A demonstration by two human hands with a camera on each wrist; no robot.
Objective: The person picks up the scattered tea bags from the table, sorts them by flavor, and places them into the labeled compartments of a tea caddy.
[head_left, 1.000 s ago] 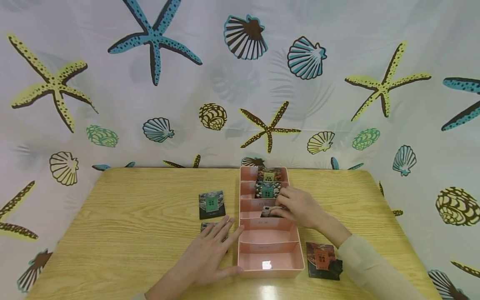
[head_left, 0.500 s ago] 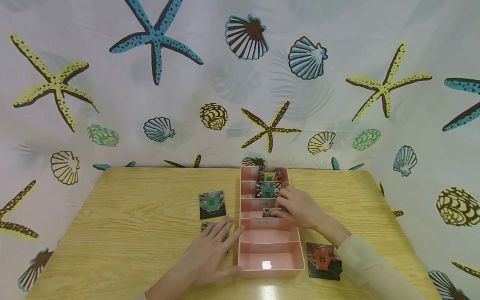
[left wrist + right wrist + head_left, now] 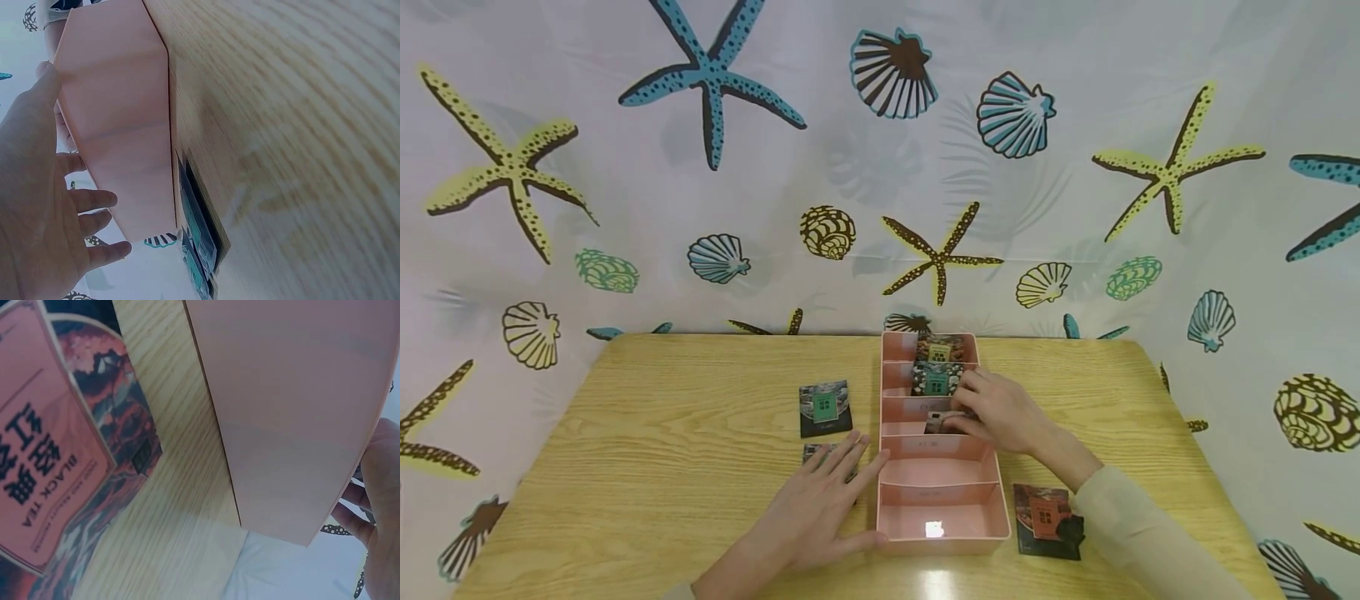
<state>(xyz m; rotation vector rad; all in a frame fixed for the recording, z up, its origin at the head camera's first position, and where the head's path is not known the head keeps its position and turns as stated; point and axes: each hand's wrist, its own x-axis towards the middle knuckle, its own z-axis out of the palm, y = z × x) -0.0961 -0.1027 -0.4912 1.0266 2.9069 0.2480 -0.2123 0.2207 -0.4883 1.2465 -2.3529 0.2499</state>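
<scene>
A long pink divided box [image 3: 942, 546] stands on the wooden table; its outer wall [image 3: 119, 112] fills much of the left wrist view. My right hand [image 3: 1003, 417] reaches over the right side and pinches a dark tea packet [image 3: 936, 422] low in the middle compartment, with the fingers covering part of it. My left hand [image 3: 820, 504] is spread along the left side, forefinger and thumb at the rim. Beneath its fingers, a second packet [image 3: 811, 451] is mostly covered. The two far compartments hold a yellow-labelled packet [image 3: 942, 348] and a green-labelled packet [image 3: 936, 380].
A green-labelled packet [image 3: 825, 408] lies on the table [image 3: 685, 417] left of the box. Beside my right sleeve is a red-labelled black tea packet [image 3: 1043, 518], with something dark on its corner. A patterned curtain [image 3: 760, 183] hangs behind the table.
The packet pinched by my right hand has shifted slightly rightward inside its compartment. Both hands otherwise stay nearly still.
</scene>
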